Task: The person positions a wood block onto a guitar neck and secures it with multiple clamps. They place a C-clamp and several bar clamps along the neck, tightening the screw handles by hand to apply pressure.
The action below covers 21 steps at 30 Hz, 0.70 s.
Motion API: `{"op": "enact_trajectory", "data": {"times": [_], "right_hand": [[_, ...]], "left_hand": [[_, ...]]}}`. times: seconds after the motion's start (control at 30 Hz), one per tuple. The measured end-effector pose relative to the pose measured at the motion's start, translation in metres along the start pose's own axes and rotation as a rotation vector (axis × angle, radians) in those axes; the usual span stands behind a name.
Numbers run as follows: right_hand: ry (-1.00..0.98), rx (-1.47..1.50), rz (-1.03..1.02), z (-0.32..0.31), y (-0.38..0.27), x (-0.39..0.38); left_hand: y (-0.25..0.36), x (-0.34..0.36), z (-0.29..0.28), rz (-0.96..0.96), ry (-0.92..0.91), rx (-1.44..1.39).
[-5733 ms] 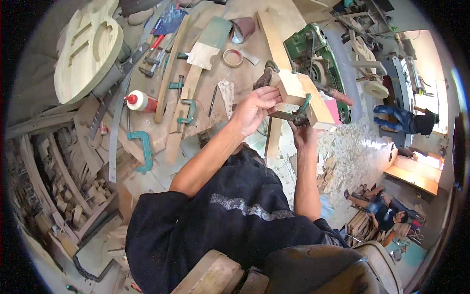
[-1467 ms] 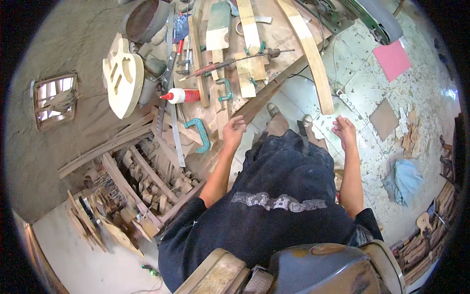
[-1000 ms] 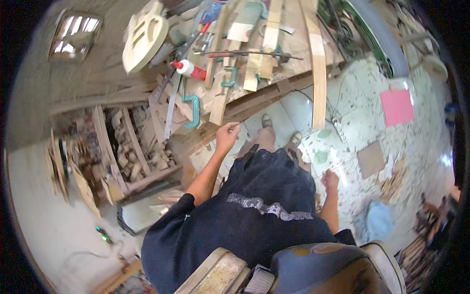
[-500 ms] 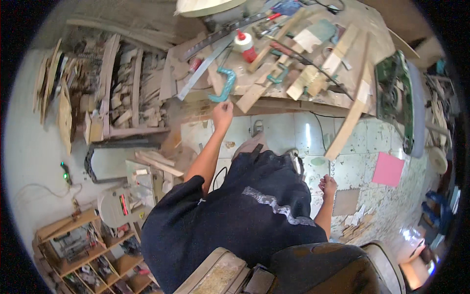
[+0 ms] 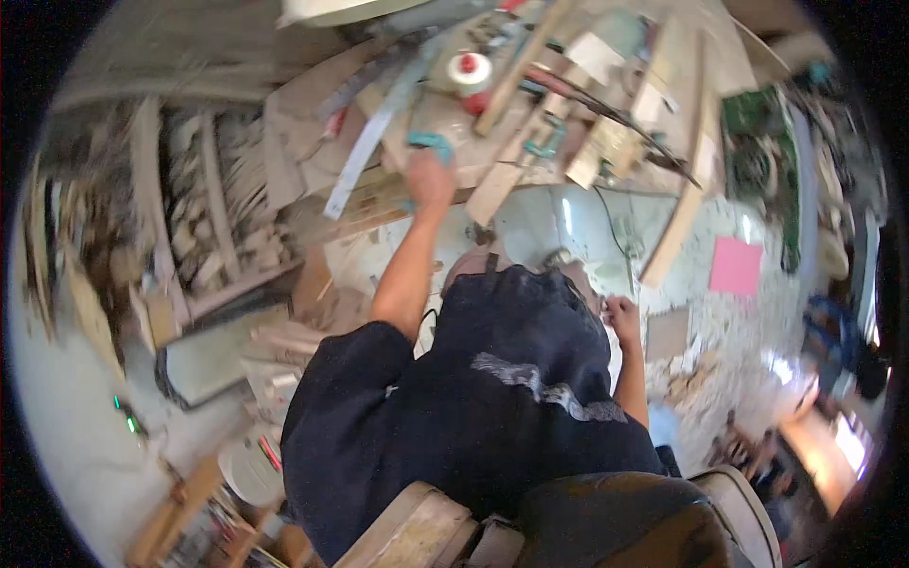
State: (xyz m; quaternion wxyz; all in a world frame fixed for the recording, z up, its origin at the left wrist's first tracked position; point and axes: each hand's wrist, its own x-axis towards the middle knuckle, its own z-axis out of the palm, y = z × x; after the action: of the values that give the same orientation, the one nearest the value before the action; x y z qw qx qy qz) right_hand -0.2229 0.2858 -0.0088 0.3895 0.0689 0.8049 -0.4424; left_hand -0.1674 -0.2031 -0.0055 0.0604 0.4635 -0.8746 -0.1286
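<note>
Tiled floor (image 5: 696, 256), scuffed and speckled, runs up to a cluttered worktable (image 5: 731, 59), and from where I stand, following the head view, the busy spot is its near edge, left of centre. There lies a teal clamp (image 5: 433, 142), between a pale metal strip (image 5: 377, 125) and a wooden slat (image 5: 493, 192), its long way running roughly away from the body. The left hand (image 5: 432, 180) is right over it, so the clamp shows just past the knuckles and again by the wrist. That hand touches it, fingers hidden and blurred; I can't tell how tightly they've closed. The right hand (image 5: 621, 320) hangs well apart, by the hip, curled into a loose fist with nothing showing in it.
</note>
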Motion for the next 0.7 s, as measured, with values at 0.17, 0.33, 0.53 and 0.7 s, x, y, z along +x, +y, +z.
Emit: {"op": "enact_trajectory", "data": {"times": [0.17, 0.33, 0.53, 0.7], "right_hand": [[0.085, 0.032, -0.064, 0.01, -0.045, -0.002], [-0.03, -0.044, -0.209, 0.001, -0.113, 0.009], [-0.364, 0.278, -0.274, -0.005, -0.172, 0.028], [-0.512, 0.376, -0.248, -0.017, -0.186, 0.033]], "left_hand": [[-0.017, -0.022, -0.041, 0.198, 0.11, -0.269], [0.02, -0.071, -0.09, 0.348, 0.068, -0.251], [0.058, -0.12, -0.11, 0.689, -0.101, -0.14], [0.124, -0.113, -0.097, 0.872, -0.278, -0.135]]}}
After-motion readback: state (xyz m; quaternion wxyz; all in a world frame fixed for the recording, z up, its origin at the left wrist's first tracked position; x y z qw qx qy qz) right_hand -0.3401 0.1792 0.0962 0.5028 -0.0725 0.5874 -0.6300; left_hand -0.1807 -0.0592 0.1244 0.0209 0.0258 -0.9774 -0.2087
